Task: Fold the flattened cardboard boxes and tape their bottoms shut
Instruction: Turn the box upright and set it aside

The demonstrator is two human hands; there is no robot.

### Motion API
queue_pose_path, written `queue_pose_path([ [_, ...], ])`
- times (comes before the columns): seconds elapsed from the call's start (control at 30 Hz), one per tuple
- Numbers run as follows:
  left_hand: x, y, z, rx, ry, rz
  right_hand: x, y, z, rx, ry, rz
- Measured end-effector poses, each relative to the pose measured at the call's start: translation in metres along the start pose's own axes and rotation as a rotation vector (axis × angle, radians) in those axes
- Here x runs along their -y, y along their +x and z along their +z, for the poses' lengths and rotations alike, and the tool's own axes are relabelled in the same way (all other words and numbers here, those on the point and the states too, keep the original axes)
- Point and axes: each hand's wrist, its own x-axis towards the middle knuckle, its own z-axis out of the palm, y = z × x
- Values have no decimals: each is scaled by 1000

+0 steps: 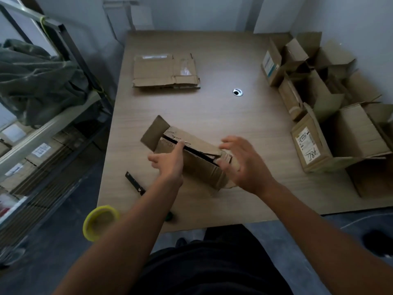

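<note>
1 desk (212,116). 1 half-folded box (202,173). 1 stack of flat boxes (163,71), no. in stack unclear. 5+ set-up boxes (314,145) at right, overlap hides exact no. 1 yellow tape roll (100,222). 1 black tool (135,183). 1 grommet hole (237,92).

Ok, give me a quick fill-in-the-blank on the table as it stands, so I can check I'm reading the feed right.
1. The roll of tape at the near left corner of the table is ___ in colour.
2. The box that the left hand presses has one end flap sticking out at its ___ end.
3. The open folded boxes stand along the table's ___ edge.
Missing words: yellow; left; right.
</note>
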Motion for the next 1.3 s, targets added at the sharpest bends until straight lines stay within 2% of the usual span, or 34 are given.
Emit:
queue_pose_path([
  [0.07,0,6,0,40,-54,7,7,18,7,232,-146,-82],
  [0.17,-8,4,-7,192,-92,18,6,44,15,481,-203,116],
  [0.3,-21,8,-12,240,-145,82,-4,61,13,535,-102,152],
  [0.37,-24,10,-13,268,-146,93,-11,63,14,538,-164,114],
  [0.43,-21,14,-12,272,17,179,-17,67,17,534,-200,109],
  [0.47,-17,13,-11,236,173,271,-20,71,19,514,-179,119],
  [0.57,-8,10,-3,-96,762,721,-36,86,11,418,-4,184],
  [0.6,-8,7,2,-125,919,792,-45,89,5,385,74,220],
  [0.67,-6,7,15,-27,1089,742,-61,86,-6,381,156,306],
  [0.7,0,7,21,17,1125,701,-68,82,-9,412,113,337],
  [0.73,6,7,27,47,1133,673,-72,77,-10,455,-29,339],
  [0.8,15,7,34,92,1086,637,-72,70,-9,500,-396,206],
  [0.83,17,7,36,116,1040,623,-69,70,-9,507,-493,114],
  [0.93,19,10,39,130,987,619,-58,71,-7,588,-599,-86],
  [1.0,19,10,41,114,1015,629,-55,72,-7,654,-672,-112],
  [1.17,17,10,37,112,1048,636,-65,86,-31,680,-588,-120],
  [1.3,23,3,40,-19,1141,651,-88,78,-34,729,-615,-261],
])
